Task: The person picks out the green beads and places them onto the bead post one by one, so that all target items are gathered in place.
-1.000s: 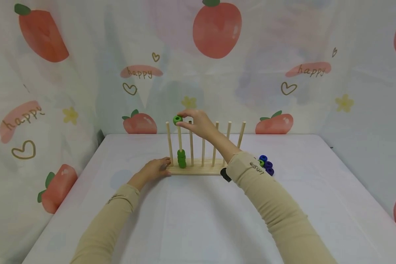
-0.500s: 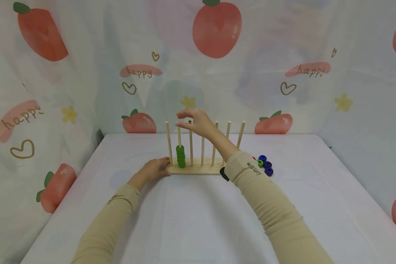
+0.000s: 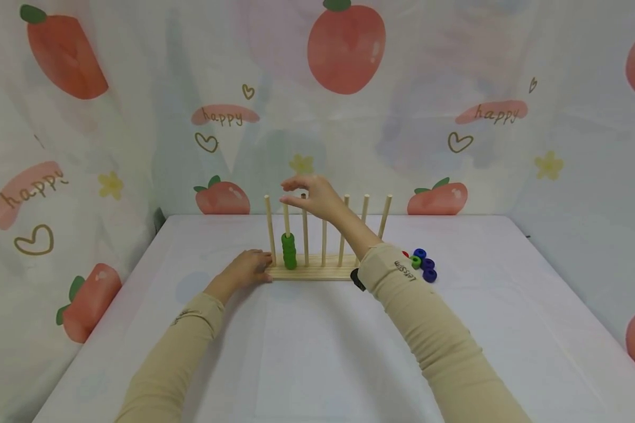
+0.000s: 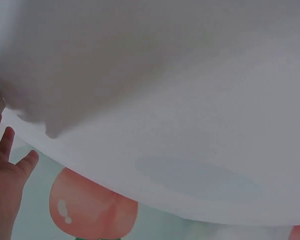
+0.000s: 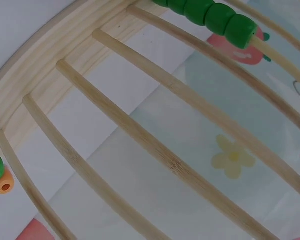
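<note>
A wooden peg rack (image 3: pixel 317 271) stands on the table with several upright pegs. Green beads (image 3: pixel 289 251) are stacked low on its second peg from the left; the right wrist view shows these green beads (image 5: pixel 240 31) too. My left hand (image 3: pixel 243 268) holds the rack's left end, thumb at the front edge and fingers behind; in the left wrist view some fingers of the left hand (image 4: pixel 9 167) are spread near the wood's corner. My right hand (image 3: pixel 314 197) is by the top of the second peg, thumb and fingers parted with nothing between them.
Loose beads lie right of the rack: a blue bead (image 3: pixel 420 254), purple beads (image 3: pixel 429 275), a green bead (image 3: pixel 415 262) and a partly hidden red one; an orange bead (image 5: pixel 5 181) shows in the right wrist view. A dark object (image 3: pixel 357 278) sits by the right sleeve. Printed cloth hangs behind.
The right hand has let go of a green bead, which has dropped down the second peg onto the stack. That hand stays near the peg's top. The left hand keeps its place.
</note>
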